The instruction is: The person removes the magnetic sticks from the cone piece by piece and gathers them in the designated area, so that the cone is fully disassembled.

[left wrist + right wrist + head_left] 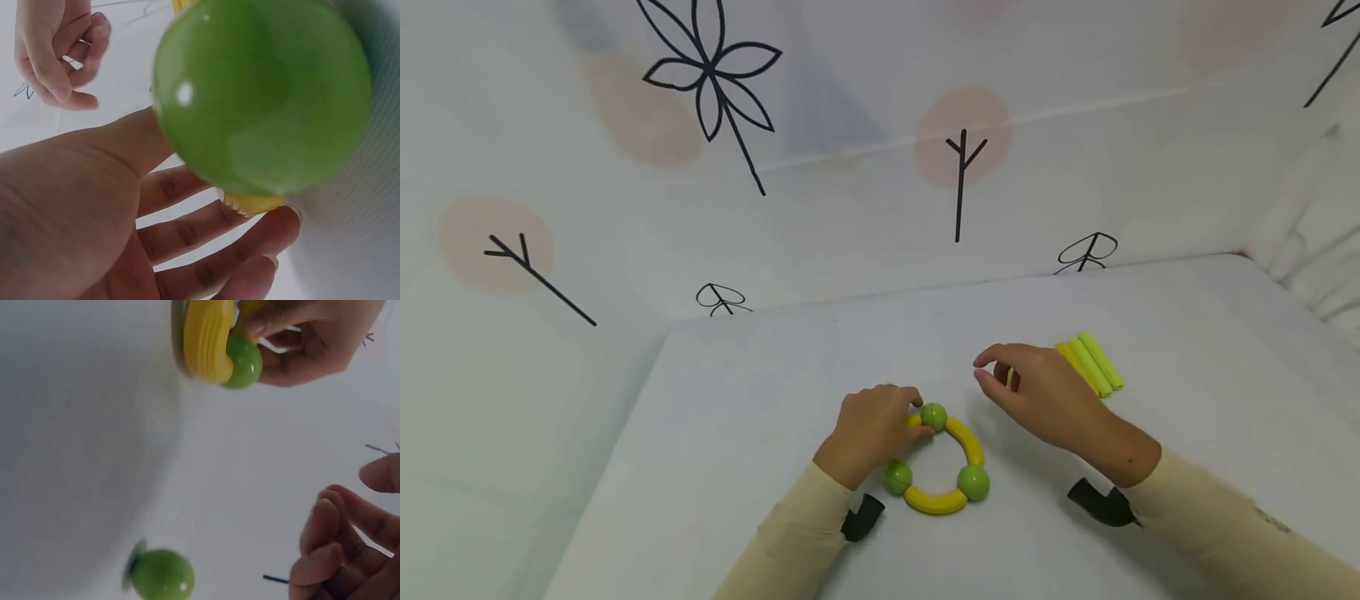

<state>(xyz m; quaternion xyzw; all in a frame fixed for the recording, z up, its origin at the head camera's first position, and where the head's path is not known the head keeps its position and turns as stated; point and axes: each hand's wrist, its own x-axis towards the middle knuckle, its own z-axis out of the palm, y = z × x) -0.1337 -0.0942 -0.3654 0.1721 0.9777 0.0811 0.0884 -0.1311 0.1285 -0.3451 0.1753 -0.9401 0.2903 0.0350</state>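
Note:
On the white table, a toy ring [937, 502] of curved yellow tubes joined by green balls lies in front of me. My left hand [872, 429] grips its upper left side, thumb and fingers round a yellow piece [206, 340] beside a green ball [933, 416]. Another ball of the ring [262, 94] fills much of the left wrist view and hides part of the hold. My right hand [1048, 400] hovers right of the ring, loosely curled and holding nothing. The right wrist view shows a separate green ball [164, 575] on the table.
Several straight yellow and lime sticks [1101, 361] lie side by side beyond the right hand, which partly covers them. White cloth walls [865, 225] with black plant drawings stand behind the table and at its sides.

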